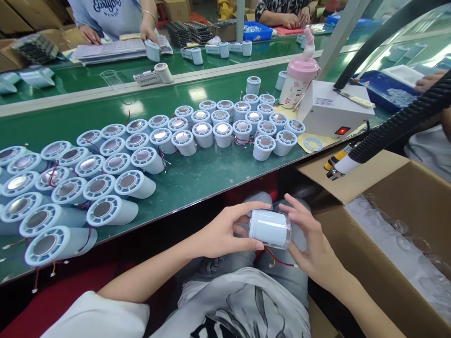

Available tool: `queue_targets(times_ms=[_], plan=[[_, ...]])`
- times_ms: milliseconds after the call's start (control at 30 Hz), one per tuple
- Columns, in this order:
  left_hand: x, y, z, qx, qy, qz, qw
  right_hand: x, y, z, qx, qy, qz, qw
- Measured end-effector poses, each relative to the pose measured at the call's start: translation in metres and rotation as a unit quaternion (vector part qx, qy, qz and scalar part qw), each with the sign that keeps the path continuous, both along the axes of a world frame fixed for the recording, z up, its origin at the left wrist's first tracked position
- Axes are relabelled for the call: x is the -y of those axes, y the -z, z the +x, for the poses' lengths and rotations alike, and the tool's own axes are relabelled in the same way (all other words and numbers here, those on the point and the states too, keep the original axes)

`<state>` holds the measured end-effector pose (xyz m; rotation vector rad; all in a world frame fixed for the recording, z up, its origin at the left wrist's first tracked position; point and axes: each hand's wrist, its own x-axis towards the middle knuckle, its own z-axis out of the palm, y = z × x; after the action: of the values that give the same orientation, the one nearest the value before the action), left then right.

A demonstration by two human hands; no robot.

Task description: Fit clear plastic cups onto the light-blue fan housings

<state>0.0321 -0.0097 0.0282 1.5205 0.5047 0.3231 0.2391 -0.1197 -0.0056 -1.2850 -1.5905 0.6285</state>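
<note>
Over my lap, a light blue cylindrical housing (268, 227) lies on its side inside a clear plastic cover (289, 231). My left hand (235, 230) grips its left end, thumb below and fingers above. Around the right end of the cover curls my right hand (310, 234), its fingertips at the rim and some fingers spread. Thin red and yellow wires (278, 261) hang beneath the housing. On the green workbench (200, 176) ahead stand many similar blue housings (109, 210), with silver or grey round centres and thin wires.
An open cardboard box (352, 234) at my right holds clear plastic covers (401, 227). Above it hangs a black hose with a tool tip (340, 169). A white control box (327, 108) and pink bottle (299, 80) stand at the back right. Co-workers sit across the bench.
</note>
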Motion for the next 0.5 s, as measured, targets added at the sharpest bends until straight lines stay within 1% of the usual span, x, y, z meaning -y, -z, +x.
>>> queue_targets(times_ms=[33, 67, 100, 133, 167, 200, 267, 300, 333, 400, 500], plan=[[0.000, 0.000, 0.000, -0.004, 0.005, -0.008, 1.000, 0.001, -0.001, 0.002, 0.046, -0.033, 0.053, 0.997], [-0.001, -0.001, 0.001, -0.007, 0.012, -0.013, 1.000, 0.001, -0.002, 0.004, 0.072, -0.061, 0.077, 0.993], [-0.001, -0.001, 0.001, -0.004, 0.019, -0.013, 1.000, 0.002, -0.003, 0.005, 0.071, -0.077, 0.073, 0.992], [-0.001, -0.001, 0.001, 0.006, 0.026, -0.007, 1.000, 0.002, -0.005, 0.005, 0.042, -0.083, 0.042, 0.995], [-0.002, -0.002, 0.000, 0.022, 0.033, 0.002, 0.999, 0.002, -0.007, 0.005, -0.011, -0.085, -0.006, 0.996], [-0.002, -0.002, 0.000, 0.038, 0.039, 0.012, 0.998, 0.002, -0.008, 0.005, -0.079, -0.088, -0.059, 0.991], [-0.002, -0.003, -0.002, 0.058, 0.046, 0.024, 0.997, 0.003, -0.011, 0.005, -0.203, -0.098, -0.147, 0.963], [-0.002, -0.004, -0.002, 0.059, 0.049, 0.017, 0.997, 0.004, -0.011, 0.005, -0.238, -0.097, -0.170, 0.951], [-0.002, -0.003, -0.003, 0.058, 0.052, 0.002, 0.997, 0.004, -0.012, 0.006, -0.249, -0.091, -0.179, 0.947], [-0.002, -0.001, -0.003, 0.058, 0.057, -0.043, 0.996, 0.005, -0.012, 0.006, -0.223, -0.066, -0.181, 0.956], [0.000, 0.008, 0.000, 0.051, 0.071, -0.106, 0.991, 0.004, -0.013, 0.001, -0.180, -0.045, -0.195, 0.963]])
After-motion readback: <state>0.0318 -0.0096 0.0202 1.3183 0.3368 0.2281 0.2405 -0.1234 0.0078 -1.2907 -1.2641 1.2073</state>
